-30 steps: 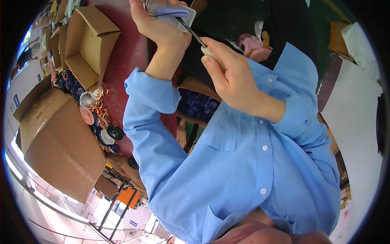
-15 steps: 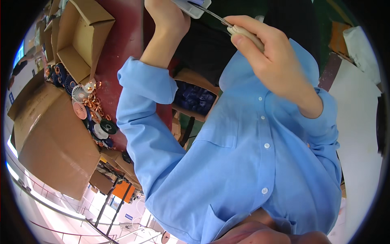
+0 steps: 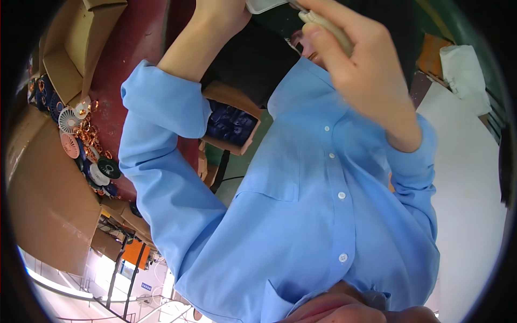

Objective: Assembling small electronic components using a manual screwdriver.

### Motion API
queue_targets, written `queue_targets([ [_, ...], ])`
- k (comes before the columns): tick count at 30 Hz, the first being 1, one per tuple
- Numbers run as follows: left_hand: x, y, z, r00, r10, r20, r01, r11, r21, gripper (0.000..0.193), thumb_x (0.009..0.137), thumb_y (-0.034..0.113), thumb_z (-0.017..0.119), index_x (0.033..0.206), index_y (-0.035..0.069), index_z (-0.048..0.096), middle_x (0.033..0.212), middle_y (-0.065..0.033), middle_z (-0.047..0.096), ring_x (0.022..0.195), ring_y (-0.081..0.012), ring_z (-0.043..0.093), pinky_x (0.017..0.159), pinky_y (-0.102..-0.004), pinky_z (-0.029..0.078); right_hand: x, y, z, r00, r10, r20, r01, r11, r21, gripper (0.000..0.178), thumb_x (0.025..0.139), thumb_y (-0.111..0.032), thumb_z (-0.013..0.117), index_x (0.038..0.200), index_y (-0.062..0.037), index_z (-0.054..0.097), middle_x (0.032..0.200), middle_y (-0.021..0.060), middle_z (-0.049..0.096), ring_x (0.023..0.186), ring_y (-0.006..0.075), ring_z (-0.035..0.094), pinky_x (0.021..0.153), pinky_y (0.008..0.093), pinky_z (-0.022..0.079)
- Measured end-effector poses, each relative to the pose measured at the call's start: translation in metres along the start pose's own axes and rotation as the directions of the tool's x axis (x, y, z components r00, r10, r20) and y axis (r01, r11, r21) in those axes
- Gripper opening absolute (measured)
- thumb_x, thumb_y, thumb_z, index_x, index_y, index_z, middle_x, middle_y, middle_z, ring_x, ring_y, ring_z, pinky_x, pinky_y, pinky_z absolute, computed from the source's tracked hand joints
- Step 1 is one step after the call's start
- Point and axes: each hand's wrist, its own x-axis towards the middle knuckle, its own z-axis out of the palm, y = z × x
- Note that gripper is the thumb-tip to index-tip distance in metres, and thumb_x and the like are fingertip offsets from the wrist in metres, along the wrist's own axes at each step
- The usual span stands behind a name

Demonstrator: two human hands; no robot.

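Observation:
At the top edge, my left hand (image 3: 223, 12) is partly cut off by the frame, its fingers out of sight. Right beside it is a pale plastic piece (image 3: 265, 5) with a rounded corner, which the hand seems to hold up. My right hand (image 3: 374, 67) is closed around the cream handle (image 3: 329, 29) of a slim metal tool, thumb pressed along the handle. The tool's metal end points toward the plastic piece and is mostly cut off, so its kind is unclear.
On the dark red table (image 3: 140, 37) to the left lie small fan-like discs (image 3: 70, 120) and copper-coloured rings (image 3: 89, 134), beside open cardboard boxes (image 3: 51, 183). A carton of dark blue items (image 3: 231, 123) stands below my left forearm. A white bag (image 3: 466, 78) is at the right.
The view has shifted, so the table, boxes and my body appear further left. The plastic piece and the tool's tip sit higher, more out of frame. Both hands keep their hold.

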Motion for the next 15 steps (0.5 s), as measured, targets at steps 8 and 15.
queue_targets([
  [8,-0.003,0.004,0.021,0.995,0.031,0.09,-0.044,0.989,0.141,0.063,0.092,0.062,0.04,0.062,0.008,0.054,0.056,-0.0086,0.055,0.053,-0.0208,0.054,0.052,-0.0288,0.043,0.054,-0.073,-0.055,0.755,0.535,0.378,-0.528,0.839,-0.132,0.02,0.091,-0.004,0.05,0.101,0.0101,0.059,0.069,0.0106,0.062,0.061,0.0119,0.056,0.057,0.0285,0.045],
  [15,-0.003,0.008,0.013,0.994,0.009,0.105,-0.024,0.99,0.136,0.065,0.091,0.064,0.041,0.063,0.007,0.055,0.059,-0.0098,0.057,0.056,-0.021,0.055,0.054,-0.0303,0.044,0.067,-0.081,-0.067,0.802,0.442,0.402,-0.222,0.845,-0.487,0.021,0.09,-0.013,0.053,0.092,0.005,0.064,0.063,0.0059,0.057,0.057,0.0098,0.051,0.052,0.0278,0.039],
])
